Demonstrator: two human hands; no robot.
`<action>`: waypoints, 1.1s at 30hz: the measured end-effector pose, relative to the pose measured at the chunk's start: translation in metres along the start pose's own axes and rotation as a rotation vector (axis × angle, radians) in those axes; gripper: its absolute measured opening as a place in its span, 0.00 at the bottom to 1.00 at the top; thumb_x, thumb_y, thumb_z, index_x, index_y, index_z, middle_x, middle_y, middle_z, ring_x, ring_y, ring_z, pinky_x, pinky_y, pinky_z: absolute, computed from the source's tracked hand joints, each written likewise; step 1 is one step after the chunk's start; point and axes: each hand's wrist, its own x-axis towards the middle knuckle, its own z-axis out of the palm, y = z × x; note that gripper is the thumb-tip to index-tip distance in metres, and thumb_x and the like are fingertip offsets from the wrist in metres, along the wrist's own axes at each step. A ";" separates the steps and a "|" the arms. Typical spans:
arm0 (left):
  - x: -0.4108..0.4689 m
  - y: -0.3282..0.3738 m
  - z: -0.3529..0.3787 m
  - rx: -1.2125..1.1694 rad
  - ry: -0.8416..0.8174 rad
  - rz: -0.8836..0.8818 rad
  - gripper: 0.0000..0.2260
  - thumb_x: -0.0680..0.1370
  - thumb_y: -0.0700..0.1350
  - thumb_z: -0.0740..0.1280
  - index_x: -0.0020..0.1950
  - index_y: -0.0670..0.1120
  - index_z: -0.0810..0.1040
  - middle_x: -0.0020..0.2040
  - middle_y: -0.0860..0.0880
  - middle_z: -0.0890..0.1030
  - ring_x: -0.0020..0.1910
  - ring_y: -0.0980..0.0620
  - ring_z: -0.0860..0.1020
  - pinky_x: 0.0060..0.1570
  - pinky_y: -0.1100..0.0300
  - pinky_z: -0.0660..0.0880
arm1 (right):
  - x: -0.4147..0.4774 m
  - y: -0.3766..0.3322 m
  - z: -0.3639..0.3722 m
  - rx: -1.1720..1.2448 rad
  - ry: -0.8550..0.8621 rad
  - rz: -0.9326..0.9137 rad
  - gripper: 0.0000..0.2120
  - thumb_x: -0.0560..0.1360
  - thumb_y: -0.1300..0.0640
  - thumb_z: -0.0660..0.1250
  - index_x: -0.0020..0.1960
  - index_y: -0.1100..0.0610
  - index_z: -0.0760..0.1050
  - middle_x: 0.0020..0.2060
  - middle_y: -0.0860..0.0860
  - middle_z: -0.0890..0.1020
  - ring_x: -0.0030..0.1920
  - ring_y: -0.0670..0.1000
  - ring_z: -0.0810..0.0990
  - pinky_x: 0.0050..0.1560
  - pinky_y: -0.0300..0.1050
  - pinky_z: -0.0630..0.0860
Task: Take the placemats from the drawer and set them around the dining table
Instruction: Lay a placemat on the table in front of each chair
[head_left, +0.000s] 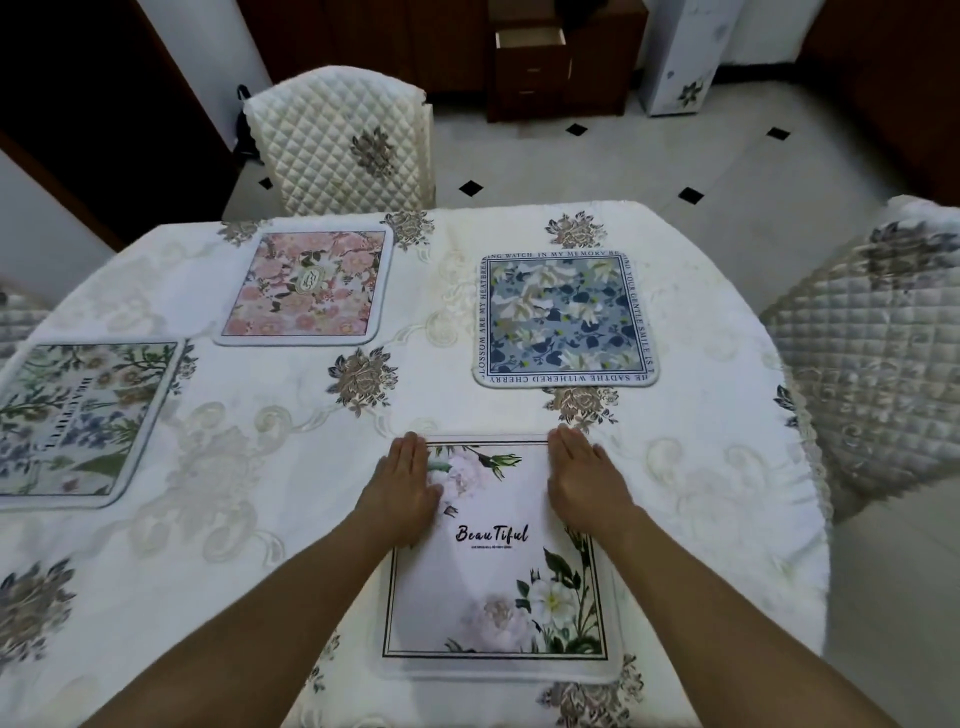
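A white placemat (498, 577) with flowers and the word "Beautiful" lies flat on the table right in front of me. My left hand (408, 483) rests palm down on its far left corner, fingers together. My right hand (584, 478) lies flat on its far right corner. Neither hand grips anything. A pink floral placemat (306, 288) lies at the far left, a blue floral placemat (563, 319) at the far right, and a green floral placemat (72, 421) at the left edge. All lie on the dining table (260, 467) with its cream tablecloth.
Quilted chairs stand at the far side (337, 145) and at the right (872, 343); part of another chair shows at the left (15, 322). A dark wooden cabinet with its top drawer pulled out (530, 39) stands across the tiled floor.
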 end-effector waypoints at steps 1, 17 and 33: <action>-0.008 -0.004 0.002 -0.022 0.022 -0.016 0.34 0.78 0.57 0.42 0.76 0.34 0.47 0.77 0.34 0.49 0.77 0.36 0.50 0.74 0.44 0.54 | -0.002 0.007 -0.002 -0.009 -0.001 0.019 0.30 0.80 0.56 0.48 0.79 0.60 0.42 0.79 0.54 0.44 0.78 0.52 0.42 0.77 0.52 0.45; -0.169 0.020 0.107 -0.229 0.176 0.103 0.49 0.62 0.59 0.59 0.78 0.43 0.43 0.79 0.46 0.41 0.78 0.48 0.41 0.74 0.56 0.38 | -0.198 -0.015 0.099 -0.005 0.022 0.123 0.34 0.56 0.47 0.68 0.60 0.56 0.70 0.52 0.51 0.85 0.51 0.51 0.85 0.40 0.50 0.82; -0.174 0.154 -0.089 -0.132 0.390 -0.031 0.06 0.71 0.49 0.66 0.41 0.50 0.69 0.35 0.50 0.74 0.35 0.48 0.73 0.33 0.56 0.65 | -0.210 0.047 -0.086 0.008 0.095 -0.017 0.07 0.74 0.50 0.56 0.45 0.53 0.62 0.40 0.51 0.65 0.44 0.56 0.71 0.41 0.48 0.65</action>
